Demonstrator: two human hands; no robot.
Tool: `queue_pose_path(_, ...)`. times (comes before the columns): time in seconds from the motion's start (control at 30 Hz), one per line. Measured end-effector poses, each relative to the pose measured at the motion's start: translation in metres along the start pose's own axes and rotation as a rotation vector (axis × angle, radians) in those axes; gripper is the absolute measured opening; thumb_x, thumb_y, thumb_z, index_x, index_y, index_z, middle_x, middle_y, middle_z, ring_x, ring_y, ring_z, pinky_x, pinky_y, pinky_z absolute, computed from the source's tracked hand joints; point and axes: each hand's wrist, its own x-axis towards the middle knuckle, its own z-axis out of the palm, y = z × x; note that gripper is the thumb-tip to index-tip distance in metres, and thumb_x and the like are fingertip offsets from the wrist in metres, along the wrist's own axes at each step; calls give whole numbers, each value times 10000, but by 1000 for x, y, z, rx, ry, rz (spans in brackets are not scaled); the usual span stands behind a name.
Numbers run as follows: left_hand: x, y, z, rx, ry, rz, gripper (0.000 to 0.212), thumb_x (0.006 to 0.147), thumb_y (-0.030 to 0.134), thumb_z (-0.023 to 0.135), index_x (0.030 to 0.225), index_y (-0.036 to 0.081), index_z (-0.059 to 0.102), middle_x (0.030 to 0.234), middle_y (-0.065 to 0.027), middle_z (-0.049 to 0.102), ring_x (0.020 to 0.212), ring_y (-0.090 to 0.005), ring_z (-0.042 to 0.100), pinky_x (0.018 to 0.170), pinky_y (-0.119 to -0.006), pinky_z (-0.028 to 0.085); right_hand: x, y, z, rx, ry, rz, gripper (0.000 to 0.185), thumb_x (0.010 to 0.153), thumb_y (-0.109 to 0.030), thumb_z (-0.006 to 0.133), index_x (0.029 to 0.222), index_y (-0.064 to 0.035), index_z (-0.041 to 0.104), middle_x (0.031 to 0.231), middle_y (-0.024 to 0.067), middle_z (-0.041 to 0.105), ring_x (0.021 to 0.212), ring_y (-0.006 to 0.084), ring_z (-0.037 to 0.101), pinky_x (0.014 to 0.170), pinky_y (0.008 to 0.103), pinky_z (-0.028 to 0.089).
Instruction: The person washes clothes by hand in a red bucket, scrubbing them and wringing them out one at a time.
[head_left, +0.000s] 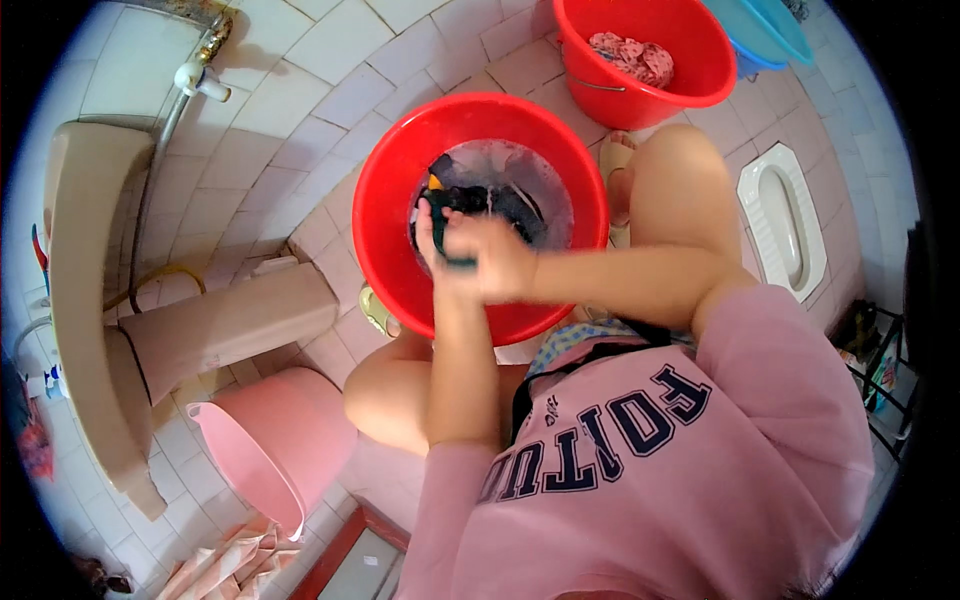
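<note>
My left hand (439, 255) and my right hand (495, 251) are pressed together over a red plastic basin (382, 225). Between them is a dark green piece of wet cloth (442, 232), with a loop of it hanging over my left wrist. My right hand is blurred and lies across my left palm. Below them, dark clothes (517, 210) lie in cloudy, sudsy water (551, 187). A small yellow-orange patch shows on the cloth by my left fingertips. The hands hide part of the basin's contents.
A red bucket (652, 101) with pink patterned cloth (637, 60) stands beyond, beside blue basins (757, 37). A squat toilet (784, 225) is at the right. Left are a pedestal sink (232, 322) and a pink bucket (277, 442) lying tilted. My knees flank the basin.
</note>
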Motion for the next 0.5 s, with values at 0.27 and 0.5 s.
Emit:
queue_pose_path(0.27, -7, -39, 47, -71, 140, 119, 399, 898, 348, 454, 1160, 61, 544, 1185, -96, 567, 1090, -283, 529, 977, -437, 388, 29, 54, -21, -288, 197, 291, 198, 706, -271, 619, 698, -82, 559, 731, 161, 595, 689, 365, 587, 586, 453, 468)
queue_pose_path(0.5, 6, 14, -38, -125, -429, 61, 329, 856, 426, 465, 872, 120, 584, 935, -89, 614, 903, -238, 578, 851, -384, 458, -3, 0, 21, -52, 39, -31, 166, 667, -172, 641, 646, -51, 530, 638, 176, 531, 618, 357, 558, 559, 411, 453)
